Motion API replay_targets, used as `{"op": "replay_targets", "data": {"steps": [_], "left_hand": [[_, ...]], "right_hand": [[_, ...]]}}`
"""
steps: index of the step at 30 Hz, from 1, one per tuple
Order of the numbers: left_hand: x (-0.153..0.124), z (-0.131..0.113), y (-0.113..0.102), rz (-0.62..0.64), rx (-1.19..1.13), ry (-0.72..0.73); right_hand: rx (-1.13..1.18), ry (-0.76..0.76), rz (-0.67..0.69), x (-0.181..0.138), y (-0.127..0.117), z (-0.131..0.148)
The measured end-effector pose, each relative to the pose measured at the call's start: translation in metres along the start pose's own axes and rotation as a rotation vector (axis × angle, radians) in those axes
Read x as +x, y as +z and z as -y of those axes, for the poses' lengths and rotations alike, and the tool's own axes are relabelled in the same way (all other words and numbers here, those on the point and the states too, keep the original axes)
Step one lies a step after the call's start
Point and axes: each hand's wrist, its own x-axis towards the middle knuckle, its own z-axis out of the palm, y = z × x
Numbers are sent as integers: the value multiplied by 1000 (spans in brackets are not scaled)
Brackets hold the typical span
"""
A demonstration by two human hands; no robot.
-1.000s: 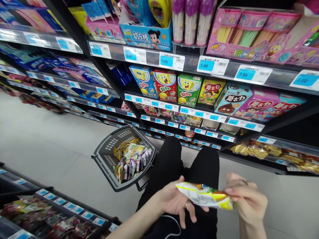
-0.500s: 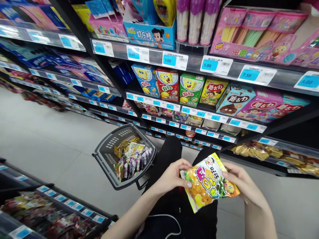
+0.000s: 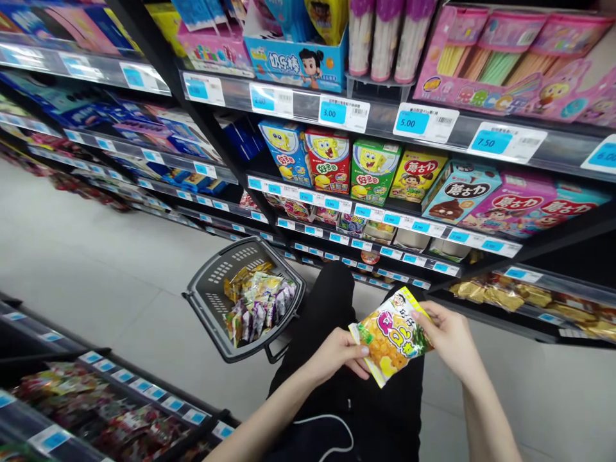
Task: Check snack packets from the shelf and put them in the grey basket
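Note:
A yellow and orange snack bag (image 3: 391, 335) with red lettering faces up toward me above my black-trousered knees. My left hand (image 3: 337, 357) pinches its lower left edge. My right hand (image 3: 445, 337) grips its right side, fingers curled round the edge. To the left of my knees a black shopping basket (image 3: 208, 301) stands on the floor, holding several small snack packets (image 3: 255, 305).
Store shelves (image 3: 380, 221) of boxed sweets with blue price tags run across the front and right. A lower shelf of gold-wrapped packets (image 3: 505, 294) sits at right. Another shelf rack (image 3: 120, 410) is at the lower left. Grey tiled floor (image 3: 96, 276) stretches to the left.
The bag was edge-on and held low a second ago; both hands turned it so its printed face shows and lifted it slightly toward the shelves.

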Motion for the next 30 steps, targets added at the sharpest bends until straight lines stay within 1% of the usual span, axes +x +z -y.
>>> {"op": "replay_targets", "data": {"steps": [2, 3, 5, 10, 13, 18, 20, 21, 23, 26, 27, 29, 30], "left_hand": [[-1, -2, 2, -71, 62, 49], [-2, -5, 3, -98, 93, 65], [-5, -11, 5, -137, 143, 90], [-16, -21, 2, -138, 203, 104], [-21, -25, 1, -138, 196, 87], [-22, -25, 2, -120, 196, 93], [-22, -24, 1, -129, 217, 83], [-22, -23, 1, -128, 220, 74], [-23, -21, 0, -110, 192, 52], [-26, -19, 1, -32, 108, 59], [-27, -18, 1, -3, 62, 71], [-27, -16, 1, 43, -74, 83], [-26, -15, 0, 42, -152, 78]], "right_hand": [[-150, -17, -119, 2, 2, -4], [-189, -23, -156, 4, 2, -6], [-177, -17, -185, 6, 4, -8], [126, 40, -98, 11, 8, -6], [242, 58, -51, 12, 10, -1], [260, 53, -8, 12, 5, 2], [222, 14, -2, 10, 3, 1], [185, -28, -4, 8, 1, 0], [84, -168, -34, 1, -2, -1], [-43, -471, -76, -13, -9, 1], [-66, -576, -63, -19, -11, 3], [-111, -760, 6, -29, -15, 10], [-145, -835, 48, -35, -17, 14]]}}
